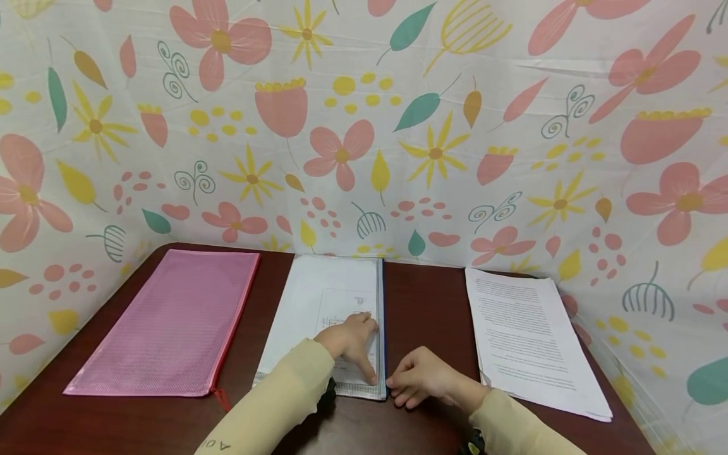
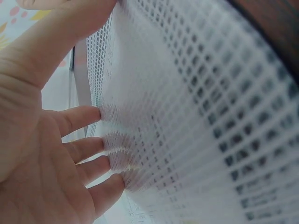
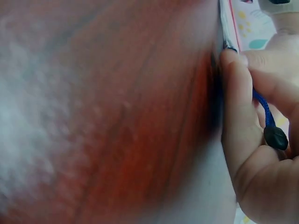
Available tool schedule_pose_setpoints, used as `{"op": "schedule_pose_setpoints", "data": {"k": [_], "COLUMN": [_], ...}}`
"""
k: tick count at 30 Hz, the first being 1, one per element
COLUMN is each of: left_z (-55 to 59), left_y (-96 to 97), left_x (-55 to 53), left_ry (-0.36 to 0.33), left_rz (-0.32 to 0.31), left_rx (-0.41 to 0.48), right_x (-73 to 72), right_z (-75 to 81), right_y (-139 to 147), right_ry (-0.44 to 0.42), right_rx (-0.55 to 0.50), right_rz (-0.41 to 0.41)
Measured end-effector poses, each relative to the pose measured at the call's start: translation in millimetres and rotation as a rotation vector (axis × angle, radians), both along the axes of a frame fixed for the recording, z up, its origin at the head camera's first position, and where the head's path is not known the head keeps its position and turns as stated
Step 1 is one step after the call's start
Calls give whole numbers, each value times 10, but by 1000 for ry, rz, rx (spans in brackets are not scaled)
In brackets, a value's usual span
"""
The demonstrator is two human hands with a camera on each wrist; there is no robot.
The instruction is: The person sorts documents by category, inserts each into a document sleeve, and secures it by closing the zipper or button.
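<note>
A clear mesh zipper pouch with a dark blue zipper edge lies on the table, printed paper showing through it. My left hand presses on its right half, fingers spread. The left wrist view has those fingers touching the mesh. At the pouch's near right corner, my right hand pinches the zipper pull, thumb against forefinger. A blue cord with a black end piece hangs from this pinch in the right wrist view. The fingers hide the pull itself.
A pink mesh zipper pouch with a red zipper lies at the left. On the right is a stack of printed sheets. Everything lies on a dark brown table, with a flowered cloth hanging behind it.
</note>
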State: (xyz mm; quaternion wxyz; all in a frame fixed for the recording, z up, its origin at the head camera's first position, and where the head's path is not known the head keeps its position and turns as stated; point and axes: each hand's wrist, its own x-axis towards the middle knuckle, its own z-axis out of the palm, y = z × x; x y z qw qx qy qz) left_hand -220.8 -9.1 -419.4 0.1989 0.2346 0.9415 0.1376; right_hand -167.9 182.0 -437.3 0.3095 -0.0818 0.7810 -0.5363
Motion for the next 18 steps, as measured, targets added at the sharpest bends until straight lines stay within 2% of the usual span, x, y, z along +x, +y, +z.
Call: {"op": "schedule_pose_setpoints", "data": {"k": [7, 18], "left_z": [16, 41], "left_y": [9, 13], "left_x": [-1, 15], "left_ry": [3, 1], "left_rz": [-3, -2], "left_rx": [-20, -15], "right_x": [-1, 40], "right_z": [-79, -58], "right_y": [-5, -22], "right_ry": [32, 85], "right_rx": [-72, -79], "right_rz": [-63, -87]}}
